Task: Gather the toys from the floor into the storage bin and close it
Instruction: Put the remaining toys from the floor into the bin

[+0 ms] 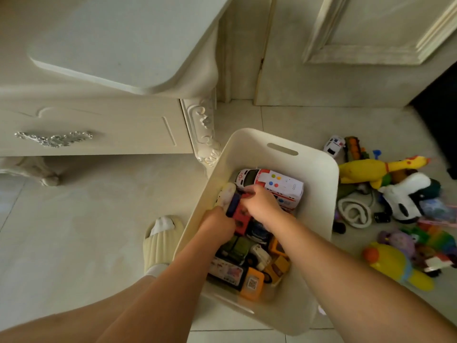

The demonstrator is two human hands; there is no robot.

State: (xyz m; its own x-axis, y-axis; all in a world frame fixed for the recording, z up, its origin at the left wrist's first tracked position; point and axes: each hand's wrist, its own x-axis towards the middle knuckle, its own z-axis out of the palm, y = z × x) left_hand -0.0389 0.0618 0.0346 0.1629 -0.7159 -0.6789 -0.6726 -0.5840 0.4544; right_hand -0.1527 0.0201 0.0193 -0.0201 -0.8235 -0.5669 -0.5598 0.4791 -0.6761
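Note:
A white storage bin [319, 194] stands open on the tiled floor, holding several toy vehicles. A white toy ambulance [279, 184] lies at its far end. Both hands are down inside the bin. My left hand [217, 225] and my right hand [263, 204] are closed together on a red and blue toy vehicle [241, 215] beside a pale toy [226, 195]. More toys lie on the floor to the right: a yellow rubber chicken [371, 169], a black and white plush [405, 194], a yellow duck toy [395, 266] and a small white car [333, 146].
A cream dresser [99, 127] with a carved leg [205, 134] stands close to the bin's left far corner. A door [346, 70] is behind. My foot in a cream slipper [160, 238] rests left of the bin. No lid is in view.

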